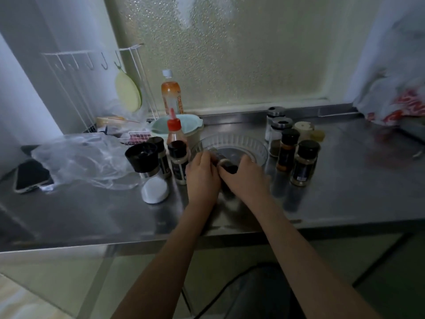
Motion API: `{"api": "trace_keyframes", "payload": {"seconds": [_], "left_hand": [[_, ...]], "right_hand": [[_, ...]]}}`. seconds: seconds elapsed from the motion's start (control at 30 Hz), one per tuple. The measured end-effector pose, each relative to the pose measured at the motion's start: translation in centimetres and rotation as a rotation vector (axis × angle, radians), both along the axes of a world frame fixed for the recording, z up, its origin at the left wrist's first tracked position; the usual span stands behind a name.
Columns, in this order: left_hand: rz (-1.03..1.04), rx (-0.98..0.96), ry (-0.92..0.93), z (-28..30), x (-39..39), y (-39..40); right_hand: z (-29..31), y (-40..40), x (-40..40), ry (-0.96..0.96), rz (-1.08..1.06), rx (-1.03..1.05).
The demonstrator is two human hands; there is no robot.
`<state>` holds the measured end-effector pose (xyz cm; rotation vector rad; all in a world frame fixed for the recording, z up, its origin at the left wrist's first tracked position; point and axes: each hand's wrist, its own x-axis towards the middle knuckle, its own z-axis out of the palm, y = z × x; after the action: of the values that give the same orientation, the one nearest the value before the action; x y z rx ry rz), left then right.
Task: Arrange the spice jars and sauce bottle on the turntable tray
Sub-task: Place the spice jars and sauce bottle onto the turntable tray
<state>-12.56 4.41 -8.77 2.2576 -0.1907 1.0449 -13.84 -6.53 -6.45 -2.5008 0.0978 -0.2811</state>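
a dark-capped spice jar is clasped between the left hand and right hand, tilted at the near rim of the clear tray, seemingly for setting inside.

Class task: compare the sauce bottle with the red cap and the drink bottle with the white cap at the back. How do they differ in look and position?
The sauce bottle has a red pointed nozzle cap; the drink bottle has a flat white screw cap. The sauce bottle stands nearer, just behind the black-lidded spice jars; the drink bottle stands farther back, by the frosted window. The drink bottle holds paler orange liquid, the sauce bottle looks darker. Both stand upright, left of the clear turntable tray.
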Motion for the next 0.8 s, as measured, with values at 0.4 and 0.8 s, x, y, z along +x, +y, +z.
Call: {"api": "trace_keyframes", "payload": {"seconds": [0.4, 0.8], "left_hand": [[0.253, -0.341, -0.163, 0.4, 0.2, 0.3], [0.236, -0.562, -0.005, 0.4, 0.4, 0.9]], "right_hand": [[3.2, -0.4, 2.6, -0.217, 0.068, 0.214], [0.9, -0.6, 3.3, -0.254, 0.191, 0.294]]}}
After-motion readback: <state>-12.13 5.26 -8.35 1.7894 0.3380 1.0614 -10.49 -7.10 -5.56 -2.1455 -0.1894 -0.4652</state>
